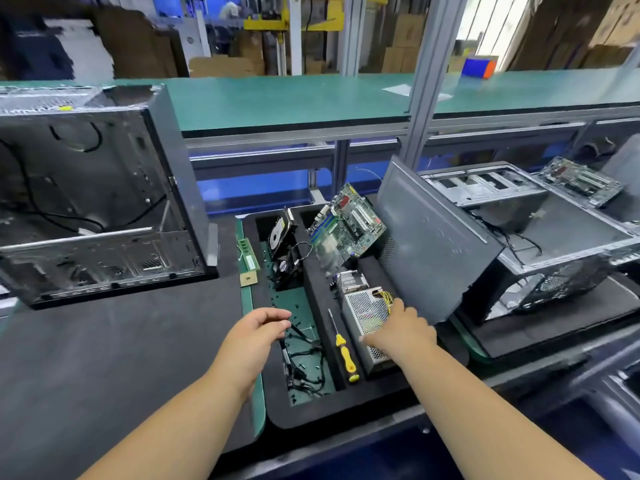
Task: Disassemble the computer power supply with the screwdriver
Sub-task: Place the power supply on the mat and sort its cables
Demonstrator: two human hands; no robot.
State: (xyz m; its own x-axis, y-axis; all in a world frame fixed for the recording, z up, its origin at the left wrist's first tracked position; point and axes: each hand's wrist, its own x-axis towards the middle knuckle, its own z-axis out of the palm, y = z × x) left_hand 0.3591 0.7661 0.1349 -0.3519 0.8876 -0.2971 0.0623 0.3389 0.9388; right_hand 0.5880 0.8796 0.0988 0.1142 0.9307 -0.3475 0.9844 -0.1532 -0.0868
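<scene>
The silver perforated power supply [363, 315] lies in the right slot of a black foam tray [311, 415], with yellow wires at its far end. My right hand [401, 329] rests on top of it, fingers spread and thumb along its near side. A yellow-handled screwdriver [343, 348] lies on the foam divider just left of the power supply, untouched. My left hand [258, 332] hovers over the tray's left edge with fingers loosely curled, holding nothing.
The tray also holds black cables and small screws [304, 362], a fan and hard drive [284, 244], and a motherboard [346, 225]. An open computer case [90, 202] stands left; another case [519, 244] with a leaning side panel sits right. A RAM stick [248, 254] lies beside the tray.
</scene>
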